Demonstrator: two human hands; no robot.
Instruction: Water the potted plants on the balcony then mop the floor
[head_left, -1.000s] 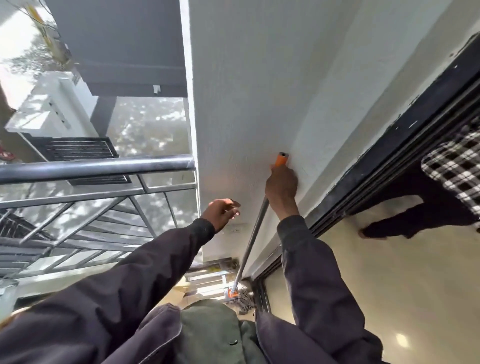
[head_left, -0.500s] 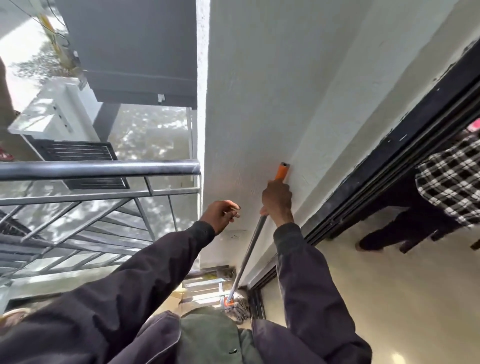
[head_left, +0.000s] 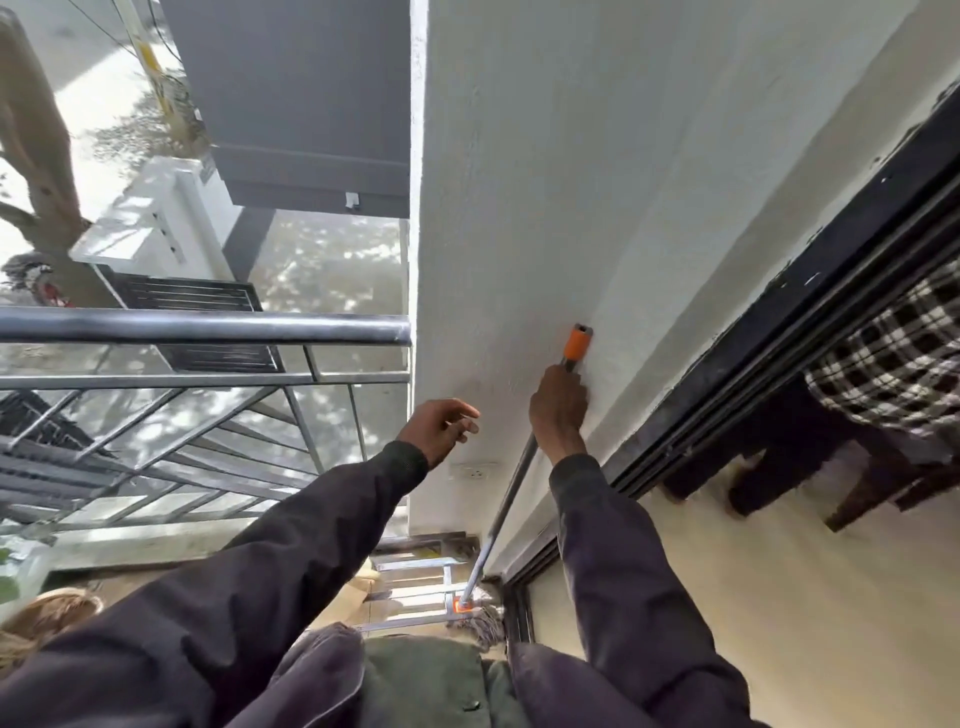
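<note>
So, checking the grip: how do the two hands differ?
The right hand grips the mop handle below its orange cap; the left hand holds nothing. The right hand is curled tight; the left hand is loosely open. Both reach forward from dark sleeves.

Long dark purplish-grey jacket sleeves (head_left: 291, 566) over an olive-green buttoned shirt (head_left: 421, 680)

Two hands showed: left hand (head_left: 439, 428), right hand (head_left: 558, 410). One mop (head_left: 506, 509) was in view, with one mop head (head_left: 485, 621). Mop carried two orange fittings: orange cap (head_left: 575, 345) at top, orange collar (head_left: 461, 605) at bottom. One railing (head_left: 208, 330) was counted. One wall socket (head_left: 474, 471). One person in checked shirt (head_left: 893, 353), partly seen. One tree trunk (head_left: 36, 140).
</note>
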